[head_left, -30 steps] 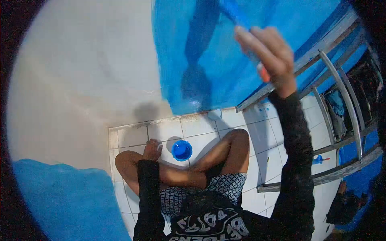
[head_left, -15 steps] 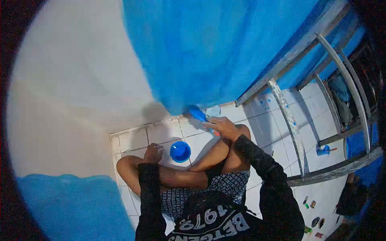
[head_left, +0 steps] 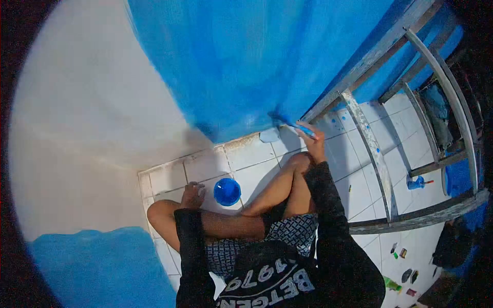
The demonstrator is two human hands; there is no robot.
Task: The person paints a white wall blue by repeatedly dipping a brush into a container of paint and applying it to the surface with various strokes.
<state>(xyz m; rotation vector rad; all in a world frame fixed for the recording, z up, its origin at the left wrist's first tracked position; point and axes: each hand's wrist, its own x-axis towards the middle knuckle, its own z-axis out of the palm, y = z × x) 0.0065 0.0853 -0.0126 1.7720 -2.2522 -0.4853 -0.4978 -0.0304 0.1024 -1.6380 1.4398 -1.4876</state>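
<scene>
My right hand (head_left: pixel 314 139) is closed round the handle of a paintbrush (head_left: pixel 303 129), whose dark bristles are at the lower part of the blue-painted wall (head_left: pixel 221 66). Resting by my left knee, my left hand (head_left: pixel 193 195) has its fingers loosely curled; whether they hold anything is too unclear to tell. Just right of that hand, a blue paint container (head_left: pixel 227 192) stands on the white floor tiles (head_left: pixel 255 173), in front of my crossed legs.
A wooden ladder (head_left: pixel 365 138) leans on the right. Beyond it are a small blue cup (head_left: pixel 415 183) and a blue bucket (head_left: pixel 454 179). Small items and wrappers (head_left: pixel 393 284) lie at the lower right. An unpainted white wall (head_left: pixel 97 102) rises on the left.
My right hand has moved right and up with the brush, whose bristles have shifted from near the floor edge to higher on the wall. The view has shifted slightly.
</scene>
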